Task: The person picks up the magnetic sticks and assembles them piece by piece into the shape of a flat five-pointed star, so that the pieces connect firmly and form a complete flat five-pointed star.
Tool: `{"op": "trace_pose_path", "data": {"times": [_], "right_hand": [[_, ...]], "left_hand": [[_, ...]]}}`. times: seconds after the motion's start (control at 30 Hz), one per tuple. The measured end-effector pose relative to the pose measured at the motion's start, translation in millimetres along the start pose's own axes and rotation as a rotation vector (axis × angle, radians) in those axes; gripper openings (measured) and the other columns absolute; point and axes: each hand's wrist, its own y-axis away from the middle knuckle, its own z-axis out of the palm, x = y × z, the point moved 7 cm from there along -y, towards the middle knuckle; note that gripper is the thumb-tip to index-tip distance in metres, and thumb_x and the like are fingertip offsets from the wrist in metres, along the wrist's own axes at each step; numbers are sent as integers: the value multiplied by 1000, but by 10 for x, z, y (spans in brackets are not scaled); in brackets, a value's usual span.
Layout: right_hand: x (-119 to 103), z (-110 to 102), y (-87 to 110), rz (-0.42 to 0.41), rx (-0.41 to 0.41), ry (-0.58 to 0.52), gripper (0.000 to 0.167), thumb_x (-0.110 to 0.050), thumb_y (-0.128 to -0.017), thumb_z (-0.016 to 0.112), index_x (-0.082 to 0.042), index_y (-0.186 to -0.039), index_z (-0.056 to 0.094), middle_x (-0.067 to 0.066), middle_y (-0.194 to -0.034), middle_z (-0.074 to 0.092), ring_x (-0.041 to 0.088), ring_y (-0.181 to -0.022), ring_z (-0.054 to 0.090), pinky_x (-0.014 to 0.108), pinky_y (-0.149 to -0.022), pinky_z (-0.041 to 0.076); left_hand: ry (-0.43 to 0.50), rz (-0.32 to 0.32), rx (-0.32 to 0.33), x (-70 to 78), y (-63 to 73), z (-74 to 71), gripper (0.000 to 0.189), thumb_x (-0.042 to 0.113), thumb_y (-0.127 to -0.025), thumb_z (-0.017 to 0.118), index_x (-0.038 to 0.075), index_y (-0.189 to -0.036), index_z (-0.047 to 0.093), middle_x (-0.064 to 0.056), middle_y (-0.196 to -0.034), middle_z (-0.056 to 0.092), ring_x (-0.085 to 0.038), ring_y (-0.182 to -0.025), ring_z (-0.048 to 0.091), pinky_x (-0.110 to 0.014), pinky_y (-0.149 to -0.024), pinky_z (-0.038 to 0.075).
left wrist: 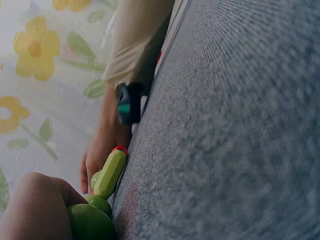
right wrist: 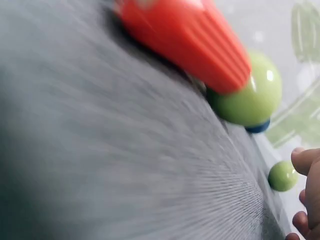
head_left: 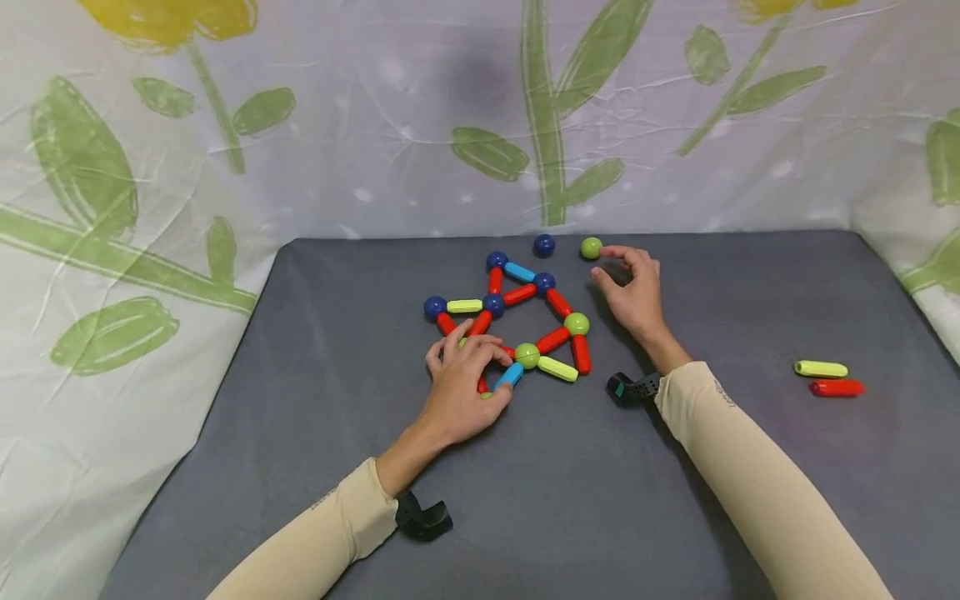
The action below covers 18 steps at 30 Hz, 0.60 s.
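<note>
A flat frame of magnetic rods and balls lies on the dark table; it has red rods (head_left: 552,340), yellow-green and blue rods, and green (head_left: 527,356) and dark blue balls. My left hand (head_left: 465,392) grips its near-left side, thumb and forefinger on either side of a blue rod (head_left: 510,376) and a green ball partly under the hand. This green ball (left wrist: 90,220) shows against a finger in the left wrist view. At the back, my right hand (head_left: 636,292) reaches with thumb and fingers spread apart, forefinger tip right at a loose green ball (head_left: 591,247).
A loose dark blue ball (head_left: 544,245) sits at the table's back edge, left of the loose green one. Far right lie a yellow-green rod (head_left: 821,369) and a red rod (head_left: 837,388) side by side. A flower-printed sheet (head_left: 360,125) hangs behind the table (head_left: 315,517).
</note>
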Motion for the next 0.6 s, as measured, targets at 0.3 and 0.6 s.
{"op": "trace_pose_path", "data": {"times": [0.3,0.6], "right_hand": [[128,92,-274,17,-69,108,45,-12,-93,73,-6,-137,63,21,-140,60,43,-119,43,57,-103,26],[195,186,-356,67,-122,150,45,-17,-94,73,-8,-138,63,21,-138,63,41,-120,43,55,-99,22]], "left_hand": [[-8,10,-6,4,-7,11,16,25,-84,62,24,-100,65,-2,-131,62,-34,-154,22,-64,-115,6],[-15,9,-2,-22,-5,7,14,25,-85,63,24,-100,65,-2,-132,62,-32,-154,22,-64,-115,6]]}}
